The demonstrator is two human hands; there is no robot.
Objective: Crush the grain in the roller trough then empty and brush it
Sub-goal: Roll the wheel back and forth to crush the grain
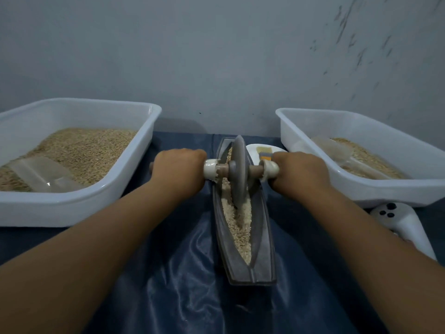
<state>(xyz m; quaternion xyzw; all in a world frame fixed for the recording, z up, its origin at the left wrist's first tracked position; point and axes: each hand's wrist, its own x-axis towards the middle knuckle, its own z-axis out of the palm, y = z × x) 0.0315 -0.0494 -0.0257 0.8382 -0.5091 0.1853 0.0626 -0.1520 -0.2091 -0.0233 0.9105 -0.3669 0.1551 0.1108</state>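
Blue sheet under all. Roller trough (244, 239) sits mid-sheet, long axis running away from the person, near tip toward them. Grain (237, 220) inside, wheel (238, 169) upright toward far end. Left hand (178, 167) & right hand (299, 169) each fisted round an axle end. Risk: uneven push tilts wheel, flicking grain over trough's rim.

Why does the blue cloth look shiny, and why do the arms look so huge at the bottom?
Head view: the light is dim and bluish, and the glossy blue cloth bounces it back as pale streaks. Head view again: the wide-angle lens stretches whatever is near, so the forearms swell at the bottom edge, while the left hand and right hand look small.
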